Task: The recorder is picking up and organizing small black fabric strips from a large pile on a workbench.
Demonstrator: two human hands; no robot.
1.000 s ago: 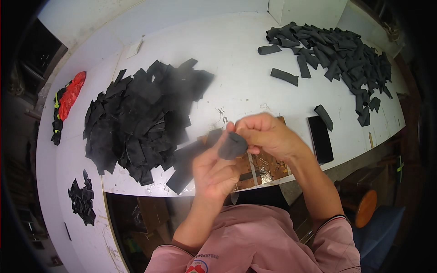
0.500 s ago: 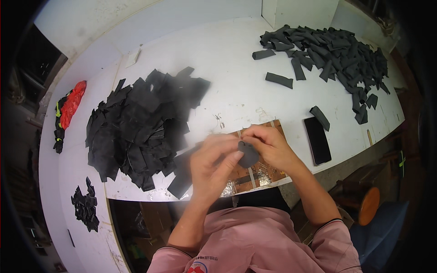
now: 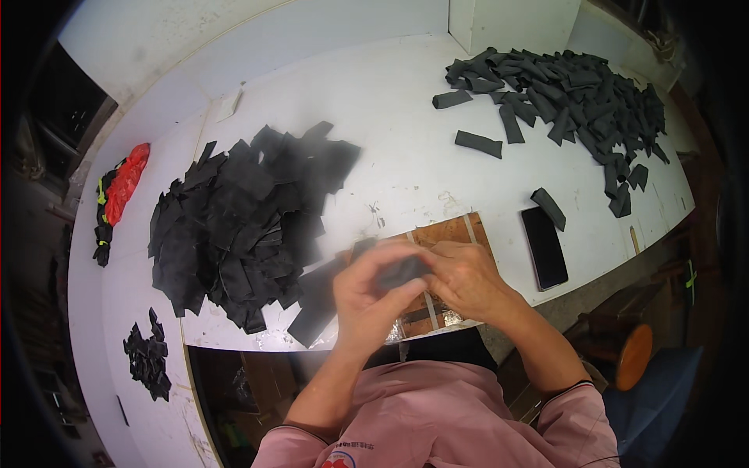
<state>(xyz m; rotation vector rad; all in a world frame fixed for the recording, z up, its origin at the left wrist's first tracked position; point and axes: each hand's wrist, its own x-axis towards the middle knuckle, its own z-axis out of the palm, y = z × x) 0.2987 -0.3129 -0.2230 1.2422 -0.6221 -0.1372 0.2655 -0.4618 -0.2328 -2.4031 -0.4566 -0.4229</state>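
over a white table strewn with black fabric heaps, both hands clenched around one dark fabric piece

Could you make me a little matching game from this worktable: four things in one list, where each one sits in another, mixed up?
Things:
1. flat black pieces pile
2. rolled dark strips heap
3. black phone
4. red and black gloves

Places:
A. far right of the table
B. far left edge
C. in front of the person, to the left
D. near edge, right of the hands

Pairs: 1-C, 2-A, 3-D, 4-B
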